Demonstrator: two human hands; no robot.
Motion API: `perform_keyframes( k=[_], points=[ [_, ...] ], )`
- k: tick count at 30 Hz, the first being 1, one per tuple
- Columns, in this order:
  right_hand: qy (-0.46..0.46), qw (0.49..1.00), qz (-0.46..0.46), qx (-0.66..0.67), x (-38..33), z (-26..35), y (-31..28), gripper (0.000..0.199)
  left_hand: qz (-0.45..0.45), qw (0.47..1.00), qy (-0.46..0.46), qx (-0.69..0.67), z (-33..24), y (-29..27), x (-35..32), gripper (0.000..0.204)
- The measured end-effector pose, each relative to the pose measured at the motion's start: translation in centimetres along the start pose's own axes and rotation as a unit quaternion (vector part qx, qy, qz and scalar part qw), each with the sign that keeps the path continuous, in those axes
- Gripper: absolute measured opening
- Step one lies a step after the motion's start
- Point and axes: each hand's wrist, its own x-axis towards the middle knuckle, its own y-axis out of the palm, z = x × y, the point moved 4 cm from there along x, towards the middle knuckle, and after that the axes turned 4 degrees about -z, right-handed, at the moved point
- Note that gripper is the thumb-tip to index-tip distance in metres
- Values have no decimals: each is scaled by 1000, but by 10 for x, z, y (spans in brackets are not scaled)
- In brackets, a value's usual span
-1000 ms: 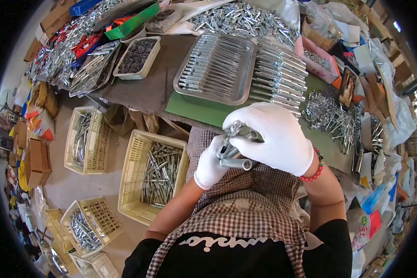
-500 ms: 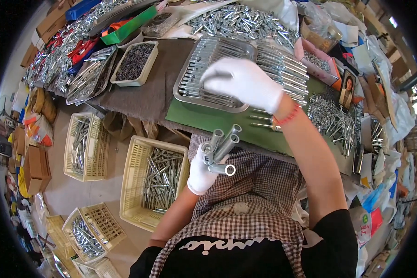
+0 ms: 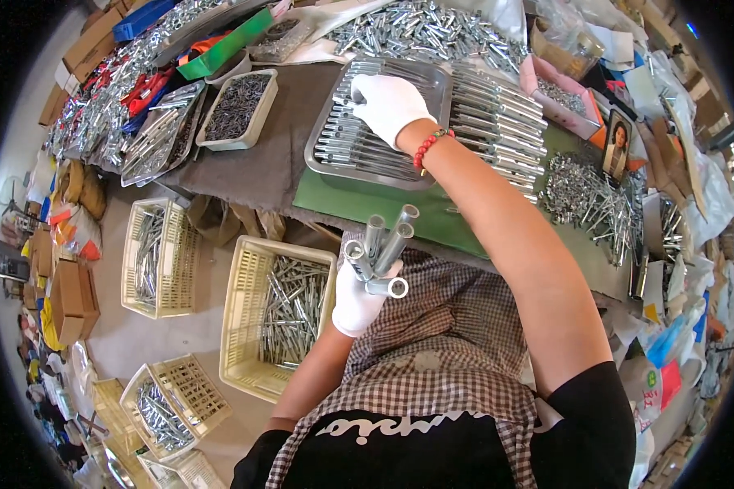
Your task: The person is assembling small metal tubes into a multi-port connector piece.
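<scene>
My left hand (image 3: 357, 300), in a white glove, is closed around several shiny metal tubes (image 3: 393, 248) in front of my apron. Their open ends point up and outward. My right hand (image 3: 390, 106), also gloved, reaches over the metal tray (image 3: 311, 161), its fingers curled together at the upper left part of the tray. Rows of slim metal rods with sleeves (image 3: 342, 138) lie side by side in that tray. What the right fingertips pinch is largely hidden by the glove. More metal rods (image 3: 497, 122) lie in a row just right of the tray.
A green mat (image 3: 334, 196) lies under the tray. A tub of dark screws (image 3: 236, 110) stands to the left, a pink box of small parts (image 3: 559, 98) to the right. Loose tubes (image 3: 432, 33) are heaped behind. A cream crate of rods (image 3: 240, 326) stands below the table's left edge.
My right hand has moved left and away from me across the tray, and its fingers have closed together. My left hand still holds the tubes in nearly the same place.
</scene>
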Motion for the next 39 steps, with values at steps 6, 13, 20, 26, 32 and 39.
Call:
perform_keyframes(
  k=[6,13,20,26,32,39],
  points=[
    [-38,997,-15,60,-10,2,-9,22,25,991,80,100,-9,1,-6,35],
    [-50,981,-131,135,-55,24,-84,31,4,1000,-5,-13,-5,3,-8,33],
    [24,950,-239,199,-103,17,-140,30,81,994,71,35,-20,17,-13,35],
    [97,914,-296,259,-132,-9,-166,33,78,986,105,102,-21,25,-19,33],
    [139,916,-327,187,-149,-9,-186,29,124,985,79,88,-22,35,-25,33],
    [165,900,-332,228,-157,-21,-192,29,76,996,30,-20,-16,47,-30,19]
  ],
)
